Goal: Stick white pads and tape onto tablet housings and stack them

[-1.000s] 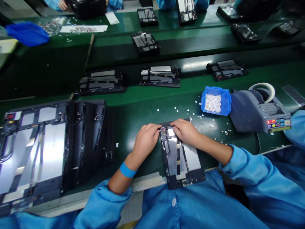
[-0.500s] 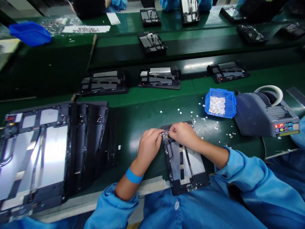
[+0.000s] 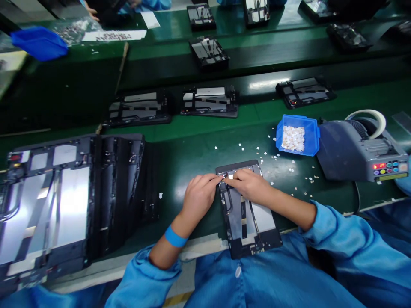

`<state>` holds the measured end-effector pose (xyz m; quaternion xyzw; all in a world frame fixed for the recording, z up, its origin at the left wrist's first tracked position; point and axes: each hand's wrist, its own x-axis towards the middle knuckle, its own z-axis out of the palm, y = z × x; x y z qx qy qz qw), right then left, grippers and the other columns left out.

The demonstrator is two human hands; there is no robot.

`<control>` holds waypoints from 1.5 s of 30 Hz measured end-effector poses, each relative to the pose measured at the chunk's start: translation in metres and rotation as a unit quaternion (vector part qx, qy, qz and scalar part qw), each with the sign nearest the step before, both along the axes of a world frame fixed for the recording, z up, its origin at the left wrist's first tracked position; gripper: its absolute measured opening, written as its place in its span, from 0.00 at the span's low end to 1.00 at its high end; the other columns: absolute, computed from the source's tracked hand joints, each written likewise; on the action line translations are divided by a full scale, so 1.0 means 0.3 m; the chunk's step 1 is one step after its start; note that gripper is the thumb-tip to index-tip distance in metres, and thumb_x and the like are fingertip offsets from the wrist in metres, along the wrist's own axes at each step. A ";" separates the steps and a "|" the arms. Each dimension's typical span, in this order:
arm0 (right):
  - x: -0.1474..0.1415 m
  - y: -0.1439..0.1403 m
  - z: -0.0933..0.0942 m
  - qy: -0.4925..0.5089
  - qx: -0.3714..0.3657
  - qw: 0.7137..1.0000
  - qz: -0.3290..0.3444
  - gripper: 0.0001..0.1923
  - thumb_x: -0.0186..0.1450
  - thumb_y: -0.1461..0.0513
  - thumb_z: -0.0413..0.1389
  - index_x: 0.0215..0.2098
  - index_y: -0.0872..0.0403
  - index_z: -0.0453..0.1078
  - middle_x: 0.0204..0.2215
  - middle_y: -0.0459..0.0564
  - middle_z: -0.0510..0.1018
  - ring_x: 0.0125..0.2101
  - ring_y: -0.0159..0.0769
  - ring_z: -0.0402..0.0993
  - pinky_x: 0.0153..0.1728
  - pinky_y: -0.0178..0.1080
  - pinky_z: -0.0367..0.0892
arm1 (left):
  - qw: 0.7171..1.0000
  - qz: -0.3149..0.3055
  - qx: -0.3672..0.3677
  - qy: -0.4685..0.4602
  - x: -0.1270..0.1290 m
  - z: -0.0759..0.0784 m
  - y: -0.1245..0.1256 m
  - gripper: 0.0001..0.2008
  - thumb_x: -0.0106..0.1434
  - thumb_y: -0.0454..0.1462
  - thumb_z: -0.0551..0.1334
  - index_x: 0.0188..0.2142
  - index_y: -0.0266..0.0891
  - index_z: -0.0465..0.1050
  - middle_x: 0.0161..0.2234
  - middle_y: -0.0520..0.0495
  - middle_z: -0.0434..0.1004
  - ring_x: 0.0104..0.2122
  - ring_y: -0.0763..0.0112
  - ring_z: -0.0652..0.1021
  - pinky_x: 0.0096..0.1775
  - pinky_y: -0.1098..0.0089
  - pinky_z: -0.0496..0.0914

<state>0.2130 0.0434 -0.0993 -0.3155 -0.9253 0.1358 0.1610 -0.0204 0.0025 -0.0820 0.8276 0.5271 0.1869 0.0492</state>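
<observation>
An opened tablet with its inside parts showing lies tilted at the table's front edge, its lower end by my blue smock. My left hand has its fingers pressed together at the tablet's upper left corner. Across the top of the tablet lies my right hand, fingers curled, with thumb and forefinger close together near the same corner. Fingertips of both hands nearly meet there. Any small part between the right fingers is hidden. A blue band circles my left wrist.
Stacked opened tablets stand at left. A blue bin of small white pieces sits beside a grey tape dispenser at right, with loose pieces scattered around. More tablets lie farther back. Another person's hand shows at the top left.
My right hand has flattened, its fingertips shifting slightly left and down toward the corner. The left hand stays at the tablet's edge. The view has shifted a little.
</observation>
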 end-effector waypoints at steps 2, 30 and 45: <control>-0.003 0.005 0.019 -0.049 0.025 0.998 0.016 0.22 0.73 0.68 0.54 0.63 0.51 0.70 0.37 0.51 0.74 0.37 0.39 0.65 0.39 0.38 0.64 | 1.000 0.000 0.002 0.008 -0.003 0.000 -0.003 0.15 0.73 0.31 0.56 0.51 0.42 0.80 0.47 0.44 0.84 0.40 0.60 0.78 0.41 0.62 0.70; 0.766 -0.236 0.106 0.691 -0.208 0.401 -0.564 0.20 0.58 0.49 0.67 0.36 0.54 0.69 0.23 0.38 0.73 0.17 0.23 0.65 0.16 0.27 0.58 | 0.989 -0.048 0.031 0.136 -0.008 0.039 0.033 0.23 0.71 0.36 0.48 0.52 0.43 0.82 0.50 0.37 0.83 0.42 0.44 0.81 0.37 0.52 0.70; 0.511 -0.252 0.081 0.651 -0.253 0.504 -0.509 0.14 0.56 0.55 0.68 0.29 0.54 0.69 0.21 0.40 0.73 0.18 0.24 0.64 0.16 0.27 0.59 | 0.957 0.078 -0.162 -0.228 0.107 0.113 -0.069 0.14 0.68 0.44 0.58 0.46 0.46 0.79 0.44 0.44 0.85 0.43 0.55 0.83 0.45 0.58 0.76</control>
